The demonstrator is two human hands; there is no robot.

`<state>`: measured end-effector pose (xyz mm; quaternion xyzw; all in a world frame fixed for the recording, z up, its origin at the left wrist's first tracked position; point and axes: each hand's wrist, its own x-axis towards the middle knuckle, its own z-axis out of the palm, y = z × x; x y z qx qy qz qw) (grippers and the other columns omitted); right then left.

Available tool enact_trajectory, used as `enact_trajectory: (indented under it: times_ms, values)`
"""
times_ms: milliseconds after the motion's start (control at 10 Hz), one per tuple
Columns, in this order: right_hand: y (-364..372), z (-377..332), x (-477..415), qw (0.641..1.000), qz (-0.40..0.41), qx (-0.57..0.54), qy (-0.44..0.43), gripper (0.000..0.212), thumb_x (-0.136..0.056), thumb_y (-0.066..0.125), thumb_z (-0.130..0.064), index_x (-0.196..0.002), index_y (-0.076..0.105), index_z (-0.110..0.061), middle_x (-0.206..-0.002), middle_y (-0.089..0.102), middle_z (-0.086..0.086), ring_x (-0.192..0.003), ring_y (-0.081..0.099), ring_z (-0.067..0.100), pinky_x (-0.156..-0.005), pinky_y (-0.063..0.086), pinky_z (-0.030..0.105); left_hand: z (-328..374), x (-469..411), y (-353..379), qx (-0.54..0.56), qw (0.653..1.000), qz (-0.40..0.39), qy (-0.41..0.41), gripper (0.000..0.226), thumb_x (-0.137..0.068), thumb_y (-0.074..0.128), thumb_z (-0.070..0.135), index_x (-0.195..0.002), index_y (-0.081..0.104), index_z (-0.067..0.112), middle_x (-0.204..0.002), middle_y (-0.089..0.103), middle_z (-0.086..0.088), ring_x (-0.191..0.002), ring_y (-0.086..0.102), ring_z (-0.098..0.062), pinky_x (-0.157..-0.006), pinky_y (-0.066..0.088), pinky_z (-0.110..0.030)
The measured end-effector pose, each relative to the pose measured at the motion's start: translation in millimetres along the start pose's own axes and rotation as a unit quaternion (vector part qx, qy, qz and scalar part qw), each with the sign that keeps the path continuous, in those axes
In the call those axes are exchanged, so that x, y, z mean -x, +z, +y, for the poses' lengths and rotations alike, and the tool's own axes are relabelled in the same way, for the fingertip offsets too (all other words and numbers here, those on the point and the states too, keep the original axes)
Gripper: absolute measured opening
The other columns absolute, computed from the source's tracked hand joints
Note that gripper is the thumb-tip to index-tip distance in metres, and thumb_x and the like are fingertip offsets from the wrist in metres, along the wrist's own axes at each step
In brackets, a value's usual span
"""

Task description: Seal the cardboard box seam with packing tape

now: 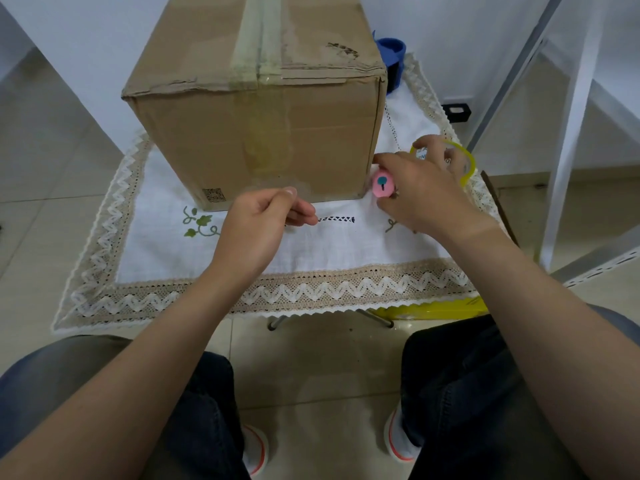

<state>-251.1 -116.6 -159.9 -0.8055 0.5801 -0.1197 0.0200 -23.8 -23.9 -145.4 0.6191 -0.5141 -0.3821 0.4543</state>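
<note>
A brown cardboard box (256,98) stands on a small table with a white lace-edged cloth (311,247). Tape runs along its top seam and down the near face. My left hand (263,220) is in front of the box's lower edge, thumb and finger pinching the clear tape end (277,188) that hangs down the near face. To the right of the box, my right hand (419,188) holds a small pink cutter (382,185) and rests on a yellowish roll of clear tape (460,161).
A blue object (391,50) sits behind the box at the right. A white metal frame (568,133) rises at the right, a small black block (457,110) lies on the floor beyond the table, and something yellow (433,310) lies under the table's near right corner.
</note>
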Motion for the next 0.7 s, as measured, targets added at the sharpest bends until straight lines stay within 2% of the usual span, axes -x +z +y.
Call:
enact_trajectory:
  times_ms: [200,400,500,600,700]
  values:
    - [5,2,-3,0.999,-0.031,0.009,0.008,0.041,-0.096,0.063,-0.032,-0.136,0.057,-0.034,-0.126,0.069,-0.007,-0.145,0.025,0.031,-0.114,0.010,0.067,1,-2,-3,-0.001,1.000,0.000,0.009,0.044,-0.110,0.044,0.023,-0.082,0.077,0.014,-0.081,0.081,0.002,-0.079,0.075,-0.006,-0.067,0.048,-0.006]
    - [1,2,0,1.000,-0.016,-0.012,0.003,0.040,-0.093,0.065,-0.033,-0.133,0.060,-0.034,-0.141,0.060,-0.011,-0.145,0.027,0.032,-0.117,0.017,0.068,4,-10,-14,0.006,0.999,0.008,0.030,0.044,-0.110,0.043,0.023,-0.082,0.076,0.014,-0.081,0.081,0.000,-0.079,0.075,-0.009,-0.067,0.048,-0.008]
    - [-6,-3,2,1.000,-0.012,-0.015,-0.024,0.032,-0.091,0.065,-0.033,-0.123,0.065,-0.033,-0.135,0.064,-0.007,-0.138,0.041,0.030,-0.115,0.027,0.064,17,-10,-21,0.026,0.999,0.011,0.039,0.042,-0.111,0.043,0.024,-0.087,0.076,0.011,-0.080,0.081,-0.003,-0.077,0.076,-0.010,-0.071,0.053,-0.013]
    - [-24,-11,2,0.999,-0.018,-0.025,-0.018,0.035,-0.092,0.067,-0.033,-0.127,0.065,-0.029,-0.135,0.064,-0.002,-0.135,0.047,0.029,-0.112,0.035,0.055,38,-12,-32,0.037,0.998,0.012,0.055,0.041,-0.111,0.044,0.025,-0.088,0.075,0.013,-0.077,0.080,-0.003,-0.076,0.076,-0.014,-0.075,0.057,-0.025]
    - [-52,-17,-3,0.998,0.000,-0.055,-0.011,0.031,-0.095,0.066,-0.033,-0.126,0.070,-0.029,-0.127,0.069,0.002,-0.131,0.047,0.028,-0.102,0.048,0.046,64,-12,-44,0.022,0.997,0.028,0.074,0.041,-0.110,0.045,0.028,-0.084,0.075,0.018,-0.075,0.080,0.000,-0.076,0.074,-0.017,-0.071,0.051,-0.034]
